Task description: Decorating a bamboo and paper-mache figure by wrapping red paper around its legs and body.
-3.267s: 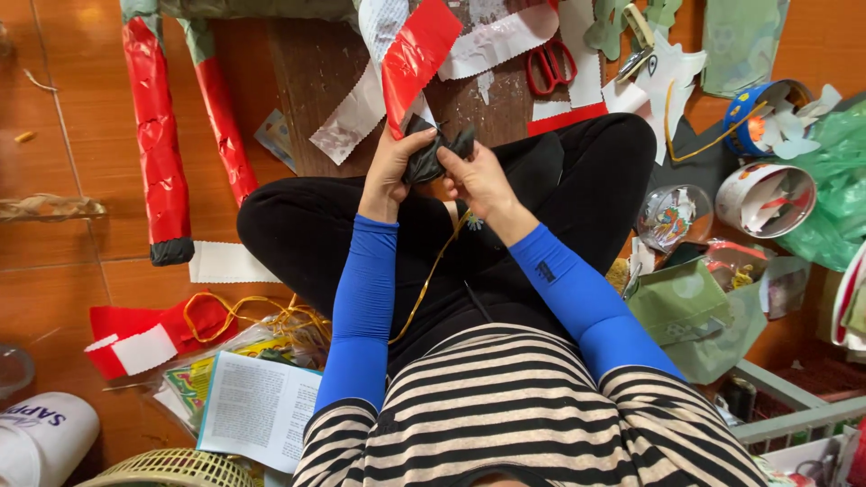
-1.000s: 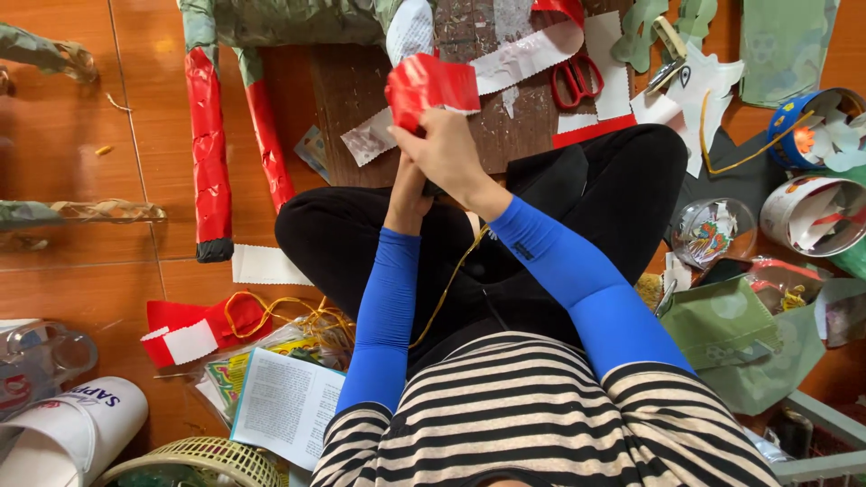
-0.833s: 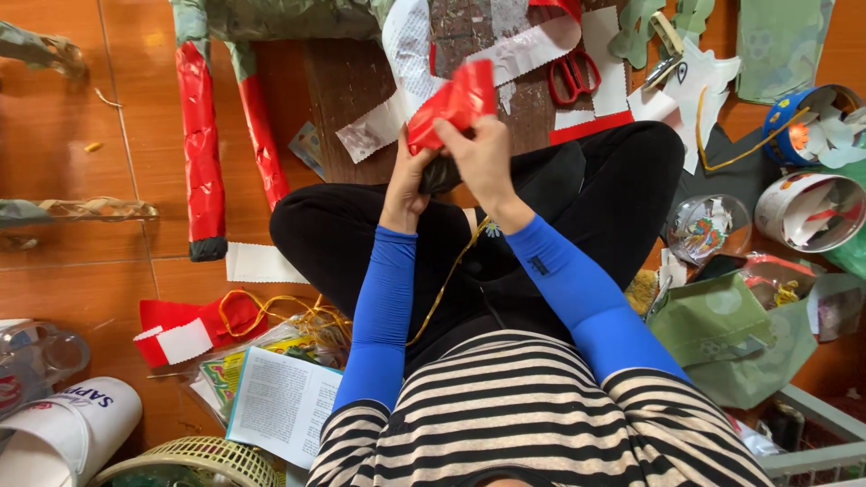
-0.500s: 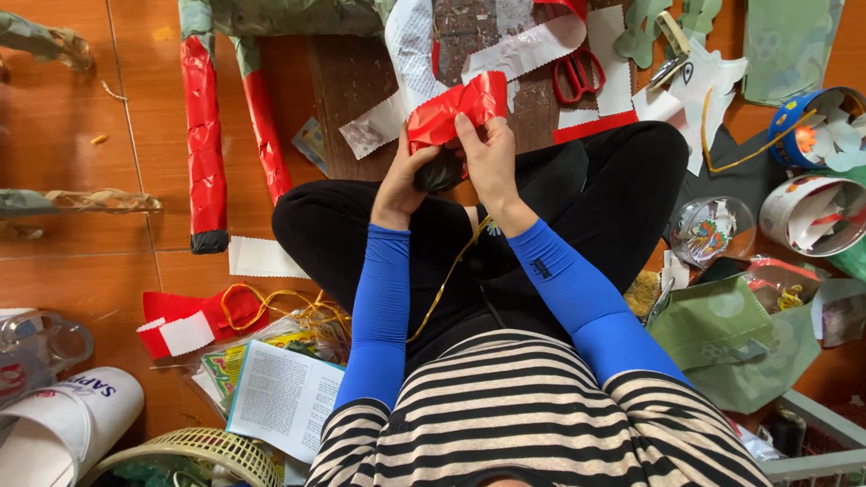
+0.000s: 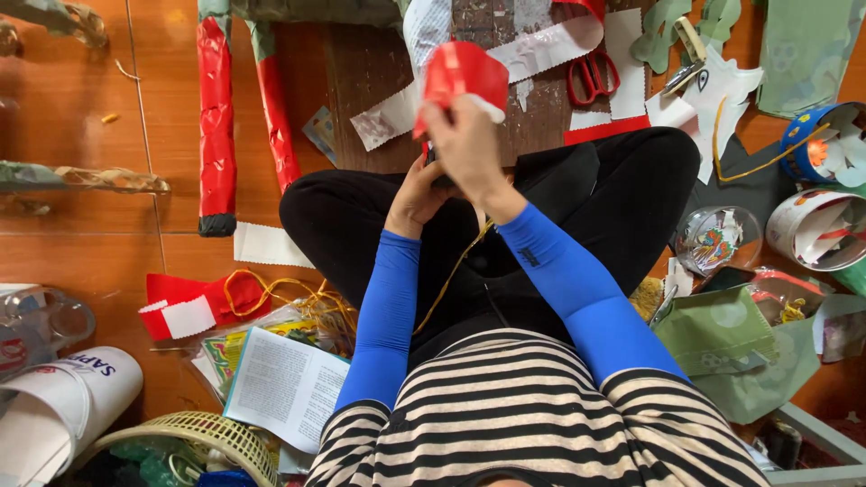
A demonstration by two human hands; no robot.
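Observation:
I sit cross-legged on a wooden floor in black trousers and blue sleeves. My right hand (image 5: 469, 144) is raised in front of me, gripping a strip of red tape or foil paper (image 5: 465, 74) that curls over its fingers. My left hand (image 5: 417, 191) sits just below and left of it, closed around a small dark object that the right hand mostly hides. A thin yellow cord (image 5: 451, 271) hangs from my hands down to my lap.
Two red-wrapped poles (image 5: 216, 126) lie on the floor at left. Red scissors (image 5: 591, 77) and white paper strips (image 5: 541, 45) lie ahead. Tape rolls and tins (image 5: 816, 225) crowd the right. An open booklet (image 5: 280, 383), a woven basket (image 5: 194, 442) and green paper (image 5: 722, 334) lie near me.
My right hand has lifted and pulled the red strip up and over its fingers. The left hand stays low on the dark object. The view has shifted slightly.

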